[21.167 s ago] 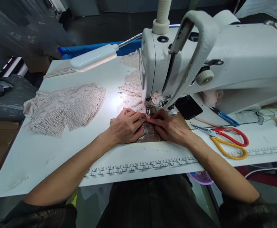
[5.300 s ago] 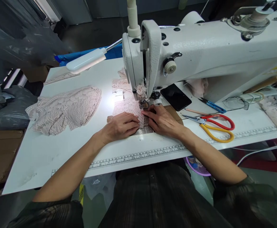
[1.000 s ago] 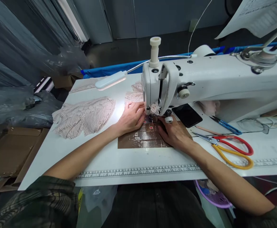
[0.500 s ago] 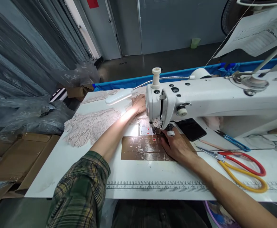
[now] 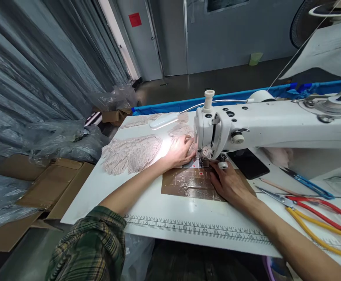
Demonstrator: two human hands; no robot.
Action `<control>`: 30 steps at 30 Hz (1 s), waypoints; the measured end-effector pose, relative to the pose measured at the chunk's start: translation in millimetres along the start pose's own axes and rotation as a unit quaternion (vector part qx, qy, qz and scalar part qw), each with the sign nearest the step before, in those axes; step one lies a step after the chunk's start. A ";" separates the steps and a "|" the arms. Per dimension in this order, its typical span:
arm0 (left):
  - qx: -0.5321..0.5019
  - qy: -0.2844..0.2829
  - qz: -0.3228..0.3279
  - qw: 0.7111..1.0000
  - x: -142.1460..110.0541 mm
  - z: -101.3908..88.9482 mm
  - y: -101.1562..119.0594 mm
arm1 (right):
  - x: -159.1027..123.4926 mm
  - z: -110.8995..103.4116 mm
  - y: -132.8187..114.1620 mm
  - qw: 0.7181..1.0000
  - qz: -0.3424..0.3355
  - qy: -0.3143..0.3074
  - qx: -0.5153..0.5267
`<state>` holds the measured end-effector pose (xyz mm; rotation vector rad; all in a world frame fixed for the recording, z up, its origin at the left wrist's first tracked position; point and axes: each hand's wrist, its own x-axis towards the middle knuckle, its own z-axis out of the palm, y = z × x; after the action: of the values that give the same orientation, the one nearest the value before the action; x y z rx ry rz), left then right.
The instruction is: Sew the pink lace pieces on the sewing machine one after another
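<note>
My left hand (image 5: 180, 150) sits just left of the needle under the white sewing machine head (image 5: 213, 130). Its fingers are curled on a piece of pale pink lace (image 5: 185, 130) in bright lamp light. My right hand (image 5: 230, 183) lies flat on the brown taped plate (image 5: 188, 183) in front of the presser foot. Its fingers stretch toward the needle and hold nothing that I can see. A larger heap of pink lace (image 5: 132, 154) lies on the white table (image 5: 114, 195) to the left.
A gooseneck lamp (image 5: 164, 120) hangs over the lace. Right of the machine lie a black phone (image 5: 248, 164), blue snips (image 5: 308, 183) and red-and-yellow scissors (image 5: 322, 216). A printed ruler (image 5: 199, 228) runs along the table's front edge. Cardboard boxes (image 5: 56, 183) and plastic bags stand at the left.
My left hand, which reached behind the machine half a second ago, has come back to the needle and closed on lace. My right hand has stayed on the plate. The view has tilted up.
</note>
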<state>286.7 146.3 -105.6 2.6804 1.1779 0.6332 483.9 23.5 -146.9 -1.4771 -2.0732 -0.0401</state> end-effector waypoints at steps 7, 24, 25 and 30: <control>0.096 0.023 -0.057 0.993 -66.6 -39.1 -23.5 | -2.7 2.1 5.8 0.998 -0.026 -0.007 -0.048; -0.065 0.161 -0.288 0.942 -99.2 -68.8 -88.5 | -5.3 2.3 6.4 0.996 -0.014 -0.045 -0.071; -0.076 0.169 -0.289 0.939 -99.0 -69.1 -88.8 | -5.3 1.9 6.3 0.996 -0.012 -0.046 -0.069; -0.099 0.287 -0.310 0.901 -96.4 -74.7 -93.8 | -6.7 -0.6 5.4 0.999 0.036 -0.033 -0.004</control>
<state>133.3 137.1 -96.8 1.8096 1.8566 1.3613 490.4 19.6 -151.2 -1.5766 -2.0713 0.0284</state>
